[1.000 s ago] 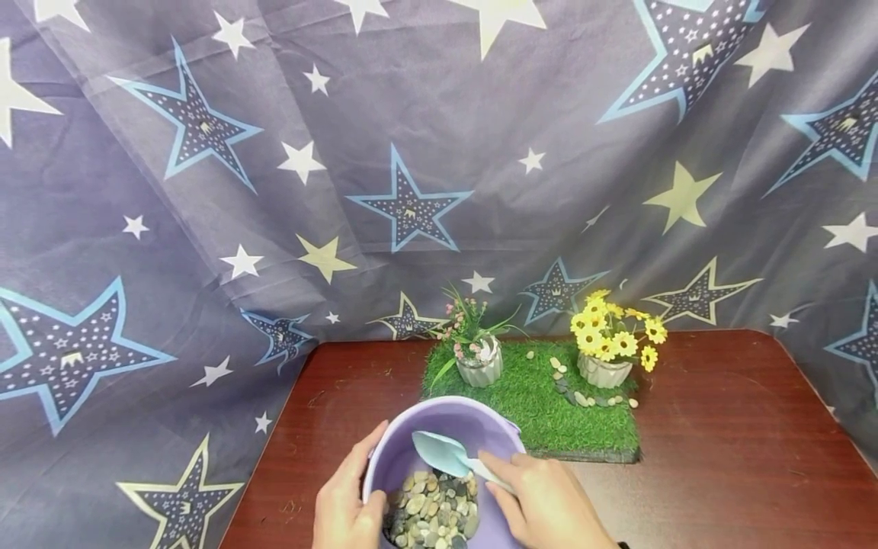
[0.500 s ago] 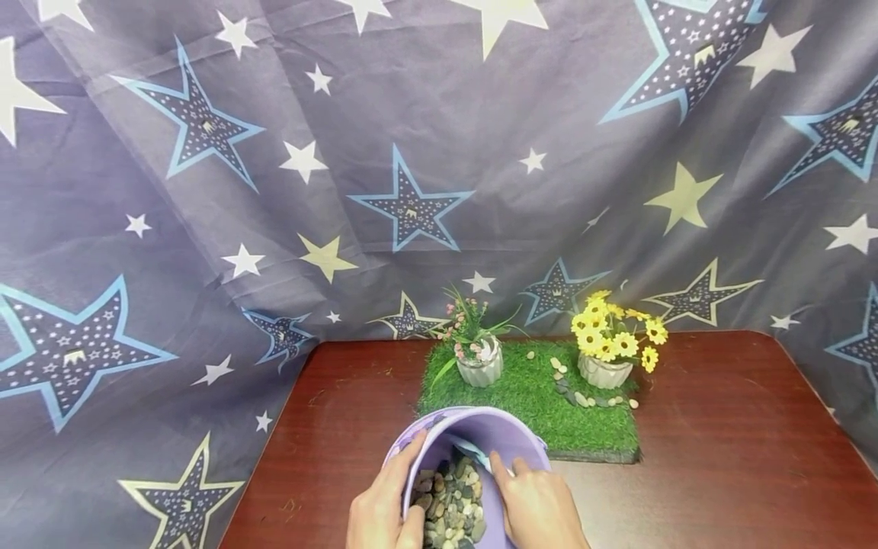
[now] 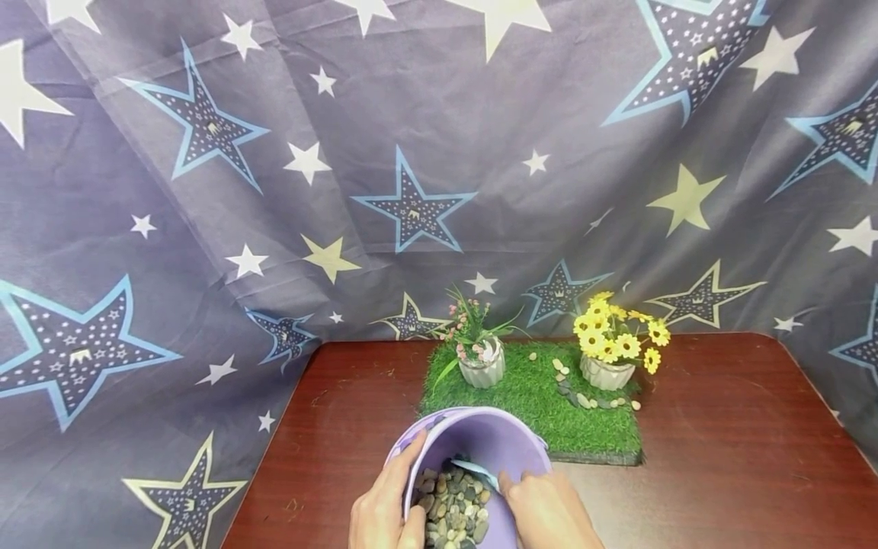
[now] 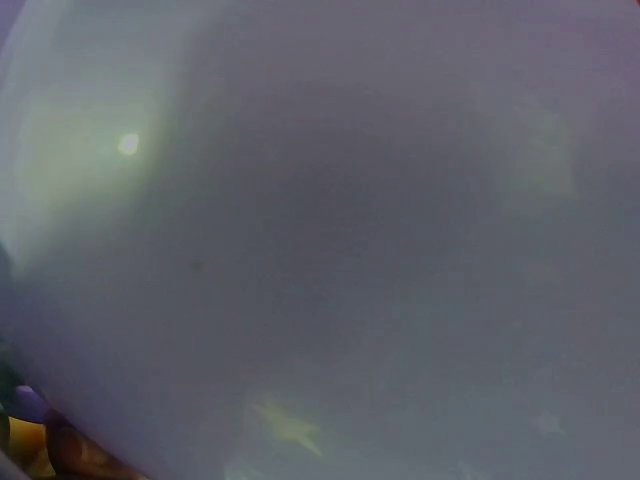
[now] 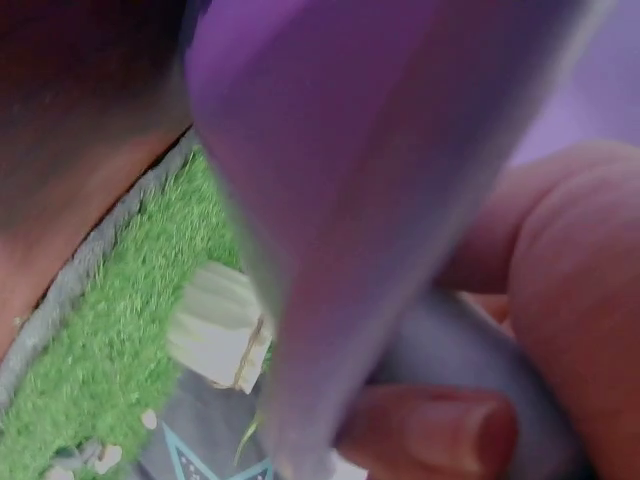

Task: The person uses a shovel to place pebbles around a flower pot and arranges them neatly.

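Note:
Low in the head view, a light purple bucket (image 3: 517, 446) is tilted with its mouth toward me, and pebbles (image 3: 453, 503) lie inside. My left hand (image 3: 386, 511) holds its left rim, fingers outside and thumb over the edge. Gripped in my right hand (image 3: 552, 511) is a pale blue toy shovel (image 3: 478, 470), its blade down against the pebbles. The bucket's wall (image 4: 320, 250) fills nearly all of the left wrist view. In the right wrist view, my right hand (image 5: 585, 290) wraps the shovel's handle (image 5: 440, 345) close to the bucket's wall (image 5: 330, 150).
Behind the bucket, an artificial grass mat (image 3: 528, 404) lies on the reddish-brown table (image 3: 727, 442). It carries a pot of pink flowers (image 3: 482, 372), a pot of yellow flowers (image 3: 607, 374) and a curved row of pebbles (image 3: 583, 400). A star-patterned cloth (image 3: 439, 114) hangs behind.
The bucket and left hand have shifted right, with the bucket tipped further. The shovel's blade, earlier raised above the pebbles, has gone down to them with the right hand.

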Action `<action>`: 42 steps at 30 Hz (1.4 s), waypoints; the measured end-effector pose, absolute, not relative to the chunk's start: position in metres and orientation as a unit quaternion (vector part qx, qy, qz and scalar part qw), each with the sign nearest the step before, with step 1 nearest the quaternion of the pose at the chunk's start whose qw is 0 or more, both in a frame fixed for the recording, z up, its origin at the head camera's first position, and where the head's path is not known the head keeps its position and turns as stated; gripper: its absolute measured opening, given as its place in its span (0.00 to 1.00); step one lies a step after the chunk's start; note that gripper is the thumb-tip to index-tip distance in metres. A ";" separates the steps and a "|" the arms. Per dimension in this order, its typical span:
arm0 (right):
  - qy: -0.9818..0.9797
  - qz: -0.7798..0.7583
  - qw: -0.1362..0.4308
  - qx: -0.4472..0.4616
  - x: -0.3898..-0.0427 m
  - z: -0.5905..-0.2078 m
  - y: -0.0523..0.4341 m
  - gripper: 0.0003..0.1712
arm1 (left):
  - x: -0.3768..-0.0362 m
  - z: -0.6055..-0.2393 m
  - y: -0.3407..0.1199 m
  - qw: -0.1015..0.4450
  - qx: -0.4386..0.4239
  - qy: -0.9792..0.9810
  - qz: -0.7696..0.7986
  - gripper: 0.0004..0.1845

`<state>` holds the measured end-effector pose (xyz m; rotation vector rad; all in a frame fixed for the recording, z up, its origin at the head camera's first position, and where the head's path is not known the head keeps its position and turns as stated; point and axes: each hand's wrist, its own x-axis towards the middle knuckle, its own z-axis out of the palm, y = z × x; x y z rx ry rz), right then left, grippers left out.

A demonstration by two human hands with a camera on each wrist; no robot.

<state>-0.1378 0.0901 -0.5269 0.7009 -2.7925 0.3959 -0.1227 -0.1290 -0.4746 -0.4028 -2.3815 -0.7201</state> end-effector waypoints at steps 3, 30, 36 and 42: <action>-0.955 0.157 0.095 0.235 -0.137 -0.525 0.093 0.14 | -0.122 -0.475 -0.128 0.305 -0.161 -0.900 -0.265 0.52; -0.857 0.427 -0.136 0.253 -0.139 -0.513 0.155 0.09 | -0.124 -0.473 -0.126 0.318 -0.206 -0.892 -0.245 0.51; -0.850 0.431 -0.034 0.300 -0.141 -0.513 0.158 0.12 | -0.123 -0.472 -0.130 0.304 -0.170 -0.904 -0.247 0.51; -0.845 0.458 -0.026 0.275 -0.141 -0.511 0.165 0.13 | -0.124 -0.470 -0.140 0.274 -0.097 -0.915 -0.280 0.49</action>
